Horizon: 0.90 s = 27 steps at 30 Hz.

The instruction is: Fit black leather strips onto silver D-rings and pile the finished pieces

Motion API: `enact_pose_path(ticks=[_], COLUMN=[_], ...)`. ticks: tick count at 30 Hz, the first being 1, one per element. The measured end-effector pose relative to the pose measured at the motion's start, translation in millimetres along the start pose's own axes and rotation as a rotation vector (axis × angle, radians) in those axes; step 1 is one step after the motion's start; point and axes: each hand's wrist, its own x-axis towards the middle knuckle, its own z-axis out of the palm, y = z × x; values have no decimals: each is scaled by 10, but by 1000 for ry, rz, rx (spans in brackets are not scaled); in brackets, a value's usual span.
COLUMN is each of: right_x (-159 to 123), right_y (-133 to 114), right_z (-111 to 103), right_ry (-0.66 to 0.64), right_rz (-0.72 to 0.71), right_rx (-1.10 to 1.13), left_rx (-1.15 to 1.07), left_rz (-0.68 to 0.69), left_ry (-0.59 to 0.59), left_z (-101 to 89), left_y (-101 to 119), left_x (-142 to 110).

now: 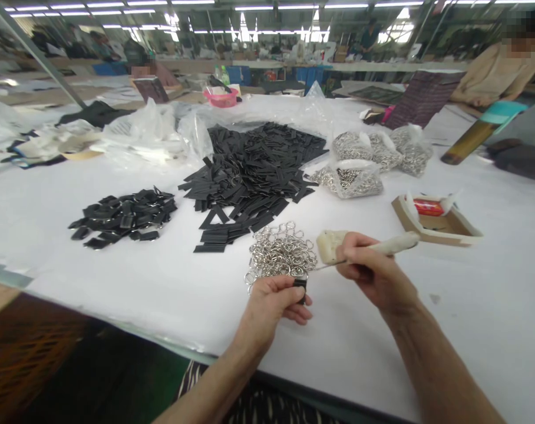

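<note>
My left hand (274, 300) pinches a short black strip (300, 288), folded over, with a metal ring at its top edge. Held like a pen in my right hand (373, 271) is a thin metal-tipped tool with a pale, wrapped-looking handle (398, 243). Its tip points left, close to the ring but seemingly apart from the strip. Just behind my left hand lies a heap of silver metal rings (283, 250). A cream-coloured block or tub (329, 244) stands beside my right fingers, which partly cover it.
Loose black strips (254, 165) form a large pile at the centre. Folded black pieces with rings (124, 215) lie to the left. Clear bags of rings (356, 178), a cardboard tray (448, 234) and a bottle (479, 132) are at right. People work behind.
</note>
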Motion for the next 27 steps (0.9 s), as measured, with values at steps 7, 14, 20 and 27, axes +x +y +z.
enact_pose_path(ticks=[7, 14, 20, 27], right_x=[-27, -5, -26, -52], right_y=[-68, 35, 34, 45], right_z=[-69, 0, 49, 78], right_ry=[27, 10, 30, 42], right_rz=[-98, -132, -140, -106], right_rx=[-11, -73, -161, -351], left_rx=[-55, -110, -146, -158], left_rz=[6, 14, 25, 64], left_ry=[71, 123, 175, 97], left_z=[-113, -136, -161, -210], left_y=[-55, -14, -12, 23], left_x=[-38, -96, -112, -125])
